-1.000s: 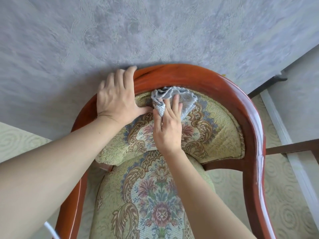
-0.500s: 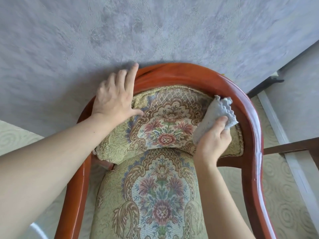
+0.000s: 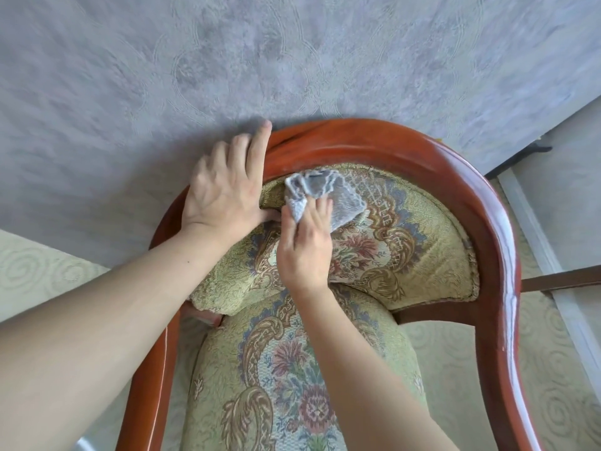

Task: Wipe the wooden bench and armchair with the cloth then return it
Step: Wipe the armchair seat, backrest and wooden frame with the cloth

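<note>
the grey cloth (image 3: pixel 325 196) lies crumpled against the top left part of the armchair's (image 3: pixel 487 222) padded backrest (image 3: pixel 406 242), just under the curved wooden top rail (image 3: pixel 374 141) and touching the floral fabric. the right hand (image 3: pixel 304 249) presses it there, fingers (image 3: pixel 322 209) spread over the lower edge of the cloth and thumb at its left side, so the cloth is pinched and held flat to the padding rather than balled in a fist. the left hand (image 3: pixel 227 187) rests open just beside it, palm down on the rail at the upper left of the backrest, fingers draped over the wood toward the wall (image 3: pixel 292 60) and thumb lying along the fabric edge, nearly touching the right hand. both bare forearms reach in from the lower left and lower middle. below the backrest is the seat cushion (image 3: pixel 292 385) in the same floral fabric. the glossy red-brown frame sweeps down both sides. the chair stands close against a grey patterned wall, on a pale swirl-patterned floor (image 3: pixel 553 385).
</note>
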{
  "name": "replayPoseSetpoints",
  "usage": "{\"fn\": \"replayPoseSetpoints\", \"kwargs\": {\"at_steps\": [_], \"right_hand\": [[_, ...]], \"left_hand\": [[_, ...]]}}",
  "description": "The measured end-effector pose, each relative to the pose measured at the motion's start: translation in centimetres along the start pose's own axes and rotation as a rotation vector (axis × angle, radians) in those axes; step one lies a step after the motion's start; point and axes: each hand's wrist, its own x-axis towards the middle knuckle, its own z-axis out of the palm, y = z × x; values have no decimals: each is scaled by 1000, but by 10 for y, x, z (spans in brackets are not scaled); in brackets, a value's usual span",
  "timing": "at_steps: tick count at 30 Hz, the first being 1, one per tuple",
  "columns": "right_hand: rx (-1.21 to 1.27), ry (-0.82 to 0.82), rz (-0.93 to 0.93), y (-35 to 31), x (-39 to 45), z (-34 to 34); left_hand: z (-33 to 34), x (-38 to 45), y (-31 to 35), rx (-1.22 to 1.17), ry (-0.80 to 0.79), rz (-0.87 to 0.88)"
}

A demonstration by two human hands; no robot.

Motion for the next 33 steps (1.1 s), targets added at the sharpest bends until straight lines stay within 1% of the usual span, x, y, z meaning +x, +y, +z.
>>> {"fn": "replayPoseSetpoints", "kwargs": {"at_steps": [2,3,4,5,6,8,10,11,12,14,16,17,21,23,25,26,29,30,31,33], "right_hand": [[20,-104,-91,3,-4,-10],[53,-160,-97,3,-4,-18],[121,-207,-59,3,-5,-26],[239,-223,29,2,-7,-35],[403,-182,150,-1,-8,-45],[679,39,392,-4,-8,-69],[856,276,577,-4,-6,-96],[897,379,602,-1,-5,-110],[896,472,585,2,-3,-122],[761,634,479,9,3,-139],[562,702,418,19,9,-140],[449,684,422,24,13,-133],[101,429,450,37,21,-73],[35,422,409,34,26,-49],[19,411,380,30,29,-33],[6,378,337,28,28,-26],[2,219,127,17,14,-8],[25,173,96,12,10,-4],[66,139,103,7,5,-3],[243,79,222,-3,-2,-10]], "left_hand": [[2,0,1,5,36,-3],[3,0,1,0,59,-3],[4,0,1,-8,75,-2],[4,-1,0,-15,79,-2],[5,-1,-1,-23,73,-3],[4,0,-1,-33,57,-3],[4,0,-1,-25,45,-2],[4,0,-1,-20,44,-1],[4,0,-1,-16,44,-1],[4,0,0,-15,43,-2],[3,0,0,-18,42,-5],[3,-1,0,-18,41,-5],[4,0,0,-3,46,-6],[5,1,1,-8,51,-10],[6,0,0,-6,55,-16],[6,0,1,-5,57,-17],[6,-2,2,-4,77,-24],[6,-2,2,-8,82,-24],[5,-2,3,-13,83,-22],[4,-3,3,-26,85,-22]]}}
